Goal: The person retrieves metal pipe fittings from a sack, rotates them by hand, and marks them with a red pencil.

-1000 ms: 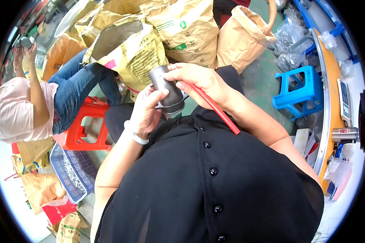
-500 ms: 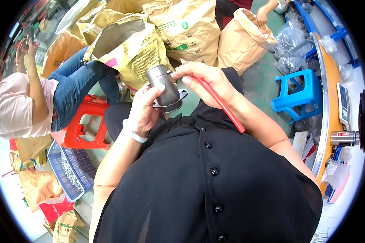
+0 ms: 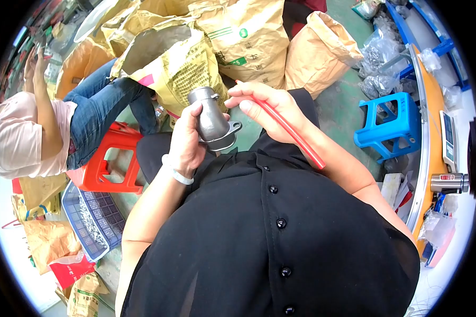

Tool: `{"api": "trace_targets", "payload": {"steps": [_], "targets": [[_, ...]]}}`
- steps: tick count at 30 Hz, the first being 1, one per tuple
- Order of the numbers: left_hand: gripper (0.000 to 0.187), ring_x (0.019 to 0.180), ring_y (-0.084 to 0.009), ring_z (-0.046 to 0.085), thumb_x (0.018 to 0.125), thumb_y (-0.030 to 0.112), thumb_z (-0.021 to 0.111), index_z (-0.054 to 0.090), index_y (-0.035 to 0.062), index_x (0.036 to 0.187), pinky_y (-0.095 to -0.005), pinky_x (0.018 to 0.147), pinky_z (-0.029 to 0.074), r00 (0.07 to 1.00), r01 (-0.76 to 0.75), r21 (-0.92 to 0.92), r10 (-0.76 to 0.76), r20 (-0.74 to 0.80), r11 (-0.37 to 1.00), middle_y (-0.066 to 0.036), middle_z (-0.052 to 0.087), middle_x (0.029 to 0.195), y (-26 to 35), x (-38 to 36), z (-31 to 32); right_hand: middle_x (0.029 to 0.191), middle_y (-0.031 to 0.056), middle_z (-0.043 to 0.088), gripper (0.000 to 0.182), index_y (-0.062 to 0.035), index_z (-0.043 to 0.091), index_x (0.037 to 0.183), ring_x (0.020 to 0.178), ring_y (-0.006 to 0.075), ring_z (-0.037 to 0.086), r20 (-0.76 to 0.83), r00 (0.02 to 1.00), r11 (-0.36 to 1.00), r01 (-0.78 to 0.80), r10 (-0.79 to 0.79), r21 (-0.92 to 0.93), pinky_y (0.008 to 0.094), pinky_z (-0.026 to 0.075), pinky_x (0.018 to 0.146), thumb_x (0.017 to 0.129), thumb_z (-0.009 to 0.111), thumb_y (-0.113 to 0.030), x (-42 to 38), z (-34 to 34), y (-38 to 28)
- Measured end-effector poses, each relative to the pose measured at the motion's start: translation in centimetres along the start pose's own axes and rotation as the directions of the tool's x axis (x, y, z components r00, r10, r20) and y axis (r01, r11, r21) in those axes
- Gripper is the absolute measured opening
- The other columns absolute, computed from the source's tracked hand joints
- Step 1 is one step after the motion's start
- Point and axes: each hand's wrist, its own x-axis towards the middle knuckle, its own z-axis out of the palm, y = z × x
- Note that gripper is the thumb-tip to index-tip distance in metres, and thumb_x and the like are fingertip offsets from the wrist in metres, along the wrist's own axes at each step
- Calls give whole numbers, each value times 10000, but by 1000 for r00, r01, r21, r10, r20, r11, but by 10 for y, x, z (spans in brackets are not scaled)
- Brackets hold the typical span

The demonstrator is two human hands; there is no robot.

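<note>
The left hand (image 3: 186, 141), closed around the grey metal fitting (image 3: 211, 120) above the lap, has tilted it leftward since a second ago, while the right hand (image 3: 267, 108) keeps gripping the red rod (image 3: 293, 135), its tip now beside the part.

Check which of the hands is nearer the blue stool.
Right. The right hand, holding the red stick, sits closer to the blue stool; the left hand, gripping the metal fitting, is farther off.

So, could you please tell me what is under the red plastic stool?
Through the red plastic stool's open frame, only grey floor shows. Its seat is covered by a seated person's blue jeans, and its far legs are hidden.
</note>
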Motion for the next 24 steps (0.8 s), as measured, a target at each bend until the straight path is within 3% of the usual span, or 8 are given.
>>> {"api": "trace_targets", "payload": {"steps": [4,7,11,24], "targets": [[446,859,-246,611,913,356,356,464,-23,1121,-356,789,488,1000,8,-20,-8,3,1000,-184,610,940,1,-1,4,984,95,625,288,9,486,1183,938,130,569,15,999,998,43,-44,35,259,431,847,906,476,-71,2,0,1],[480,892,-252,599,920,375,314,454,-28,1142,-367,818,476,1000,8,-51,-7,17,999,-188,597,968,1,1,3,918,90,630,256,10,524,1128,836,119,597,-17,1000,983,26,-23,184,251,484,748,883,499,-60,3,5,2],[499,903,-259,595,923,382,291,449,-31,1155,-370,840,467,1000,-1,-68,-1,-21,998,-182,594,980,5,0,7,917,90,626,258,13,522,1127,832,116,594,2,1000,990,28,-29,141,249,481,754,881,502,-59,3,6,6],[423,918,-231,595,854,318,486,514,-36,1084,-348,862,451,999,-38,-27,39,27,999,-147,614,972,1,1,-7,978,111,630,280,0,523,1128,908,129,589,31,999,996,30,-33,79,266,465,809,848,507,-4,4,8,7]]}}
